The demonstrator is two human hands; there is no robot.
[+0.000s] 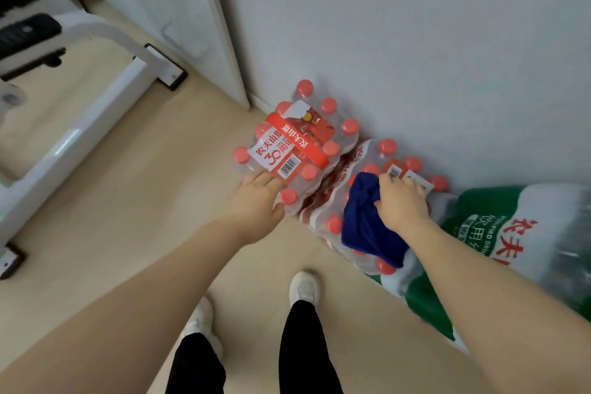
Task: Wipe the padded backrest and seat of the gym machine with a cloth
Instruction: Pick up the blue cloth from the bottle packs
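A dark blue cloth point(367, 221) lies bunched on a shrink-wrapped pack of red-capped water bottles point(355, 176) by the wall. My right hand point(401, 201) rests on the cloth's right side, fingers closed around its folds. My left hand point(260, 198) touches the front edge of a second bottle pack point(297, 141), fingers curled against the plastic wrap. The gym machine's white frame point(80, 125) with a black pad point(28, 30) stands at the far left; its seat and backrest are mostly out of view.
A green and white pack of larger bottles point(511, 233) lies at the right against the wall. A white door frame point(224, 41) rises behind the packs. My feet in white shoes point(303, 288) stand on the light wood floor point(144, 233).
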